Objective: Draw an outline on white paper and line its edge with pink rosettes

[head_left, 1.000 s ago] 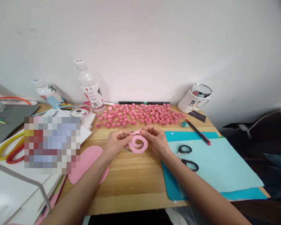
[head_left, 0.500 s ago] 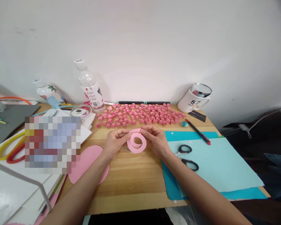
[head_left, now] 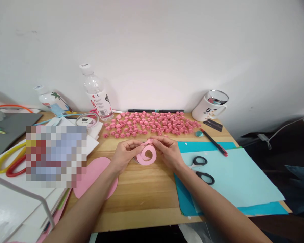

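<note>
Your left hand (head_left: 124, 153), right hand (head_left: 167, 150): fingertips pinching pink paper spiral (head_left: 147, 156) at top; spiral hangs downward, face toward you.

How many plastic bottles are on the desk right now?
2. The red-labelled bottle stands by the wall, left of the pink paper roses; the palm-print bottle is further left, its base hidden behind stacked papers.

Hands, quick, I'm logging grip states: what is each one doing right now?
Left hand: closed, pinching the pink paper spiral.
Right hand: closed, pinching the same spiral's upper end.
</note>
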A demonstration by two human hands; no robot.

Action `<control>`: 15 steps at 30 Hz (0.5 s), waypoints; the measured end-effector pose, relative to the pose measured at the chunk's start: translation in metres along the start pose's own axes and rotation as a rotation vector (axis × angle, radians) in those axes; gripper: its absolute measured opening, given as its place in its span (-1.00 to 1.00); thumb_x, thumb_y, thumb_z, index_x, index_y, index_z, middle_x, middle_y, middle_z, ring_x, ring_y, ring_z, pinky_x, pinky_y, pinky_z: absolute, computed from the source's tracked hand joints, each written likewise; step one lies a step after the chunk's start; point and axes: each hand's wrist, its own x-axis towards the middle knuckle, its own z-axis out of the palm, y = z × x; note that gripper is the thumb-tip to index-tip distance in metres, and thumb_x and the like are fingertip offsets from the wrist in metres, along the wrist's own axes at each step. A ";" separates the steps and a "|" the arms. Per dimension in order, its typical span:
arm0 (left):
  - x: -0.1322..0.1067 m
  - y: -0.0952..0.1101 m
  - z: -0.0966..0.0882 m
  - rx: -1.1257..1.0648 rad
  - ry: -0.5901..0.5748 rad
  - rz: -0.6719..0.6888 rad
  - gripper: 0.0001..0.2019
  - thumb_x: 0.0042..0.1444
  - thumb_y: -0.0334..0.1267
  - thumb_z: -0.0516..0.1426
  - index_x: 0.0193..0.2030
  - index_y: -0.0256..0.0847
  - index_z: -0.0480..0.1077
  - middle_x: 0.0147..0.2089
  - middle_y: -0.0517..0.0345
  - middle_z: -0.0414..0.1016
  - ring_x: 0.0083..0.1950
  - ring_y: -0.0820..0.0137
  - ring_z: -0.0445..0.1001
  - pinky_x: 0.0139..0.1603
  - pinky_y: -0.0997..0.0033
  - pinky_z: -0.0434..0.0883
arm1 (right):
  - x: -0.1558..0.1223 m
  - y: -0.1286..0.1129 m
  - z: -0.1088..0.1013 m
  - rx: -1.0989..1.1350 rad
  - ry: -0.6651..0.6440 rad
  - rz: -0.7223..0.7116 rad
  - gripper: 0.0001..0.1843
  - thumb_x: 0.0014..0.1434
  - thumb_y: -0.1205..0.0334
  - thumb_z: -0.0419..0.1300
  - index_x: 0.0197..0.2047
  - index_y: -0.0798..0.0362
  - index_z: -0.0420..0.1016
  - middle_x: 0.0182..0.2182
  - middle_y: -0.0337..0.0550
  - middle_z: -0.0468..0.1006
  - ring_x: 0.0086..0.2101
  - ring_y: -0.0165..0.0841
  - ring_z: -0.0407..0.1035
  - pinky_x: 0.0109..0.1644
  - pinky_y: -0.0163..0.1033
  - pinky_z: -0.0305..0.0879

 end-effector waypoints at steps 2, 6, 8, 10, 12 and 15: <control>0.000 0.001 0.001 -0.018 0.004 -0.005 -0.74 -0.18 -0.17 0.34 -0.36 -0.29 0.51 -0.40 0.11 0.59 -0.43 0.48 0.47 -0.38 0.52 0.38 | 0.000 0.001 -0.001 0.003 -0.004 0.000 -0.76 -0.12 0.10 0.40 -0.34 0.00 0.61 -0.39 -0.20 0.63 -0.37 -0.36 0.48 -0.21 -0.23 0.39; -0.001 0.001 0.000 0.004 -0.006 -0.015 -0.73 -0.17 -0.16 0.33 -0.35 -0.28 0.51 -0.38 0.09 0.59 -0.42 0.47 0.47 -0.39 0.51 0.39 | 0.000 0.001 0.000 -0.005 -0.011 -0.017 -0.77 -0.14 0.14 0.41 -0.35 -0.01 0.58 -0.43 -0.25 0.61 -0.44 -0.42 0.44 -0.32 -0.31 0.36; -0.001 -0.001 -0.001 0.032 -0.018 -0.013 -0.73 -0.16 -0.15 0.33 -0.35 -0.28 0.52 -0.37 0.09 0.58 -0.42 0.45 0.47 -0.42 0.50 0.39 | 0.000 0.000 0.001 -0.026 -0.006 -0.034 -0.77 -0.16 0.14 0.42 -0.39 0.00 0.56 -0.47 -0.27 0.58 -0.47 -0.43 0.42 -0.36 -0.32 0.34; -0.001 -0.002 -0.002 0.051 -0.034 -0.013 -0.73 -0.15 -0.14 0.32 -0.33 -0.27 0.52 -0.37 0.09 0.57 -0.43 0.45 0.46 -0.46 0.51 0.39 | -0.001 -0.002 0.002 -0.049 0.004 -0.053 -0.77 -0.18 0.14 0.43 -0.44 0.01 0.54 -0.49 -0.27 0.57 -0.47 -0.41 0.42 -0.36 -0.30 0.35; 0.000 -0.003 -0.002 0.062 -0.045 -0.014 -0.72 -0.14 -0.13 0.32 -0.32 -0.27 0.52 -0.38 0.10 0.56 -0.45 0.47 0.45 -0.49 0.52 0.37 | -0.001 -0.002 0.002 -0.070 0.020 -0.077 -0.78 -0.19 0.13 0.43 -0.45 0.01 0.56 -0.47 -0.24 0.59 -0.44 -0.39 0.44 -0.33 -0.27 0.37; -0.001 -0.002 -0.002 0.053 -0.040 -0.011 -0.73 -0.13 -0.14 0.31 -0.32 -0.27 0.52 -0.41 0.11 0.55 -0.48 0.49 0.43 -0.50 0.53 0.36 | -0.001 -0.002 0.000 -0.101 0.025 -0.077 -0.79 -0.14 0.09 0.40 -0.41 0.00 0.60 -0.40 -0.20 0.62 -0.38 -0.35 0.46 -0.27 -0.24 0.37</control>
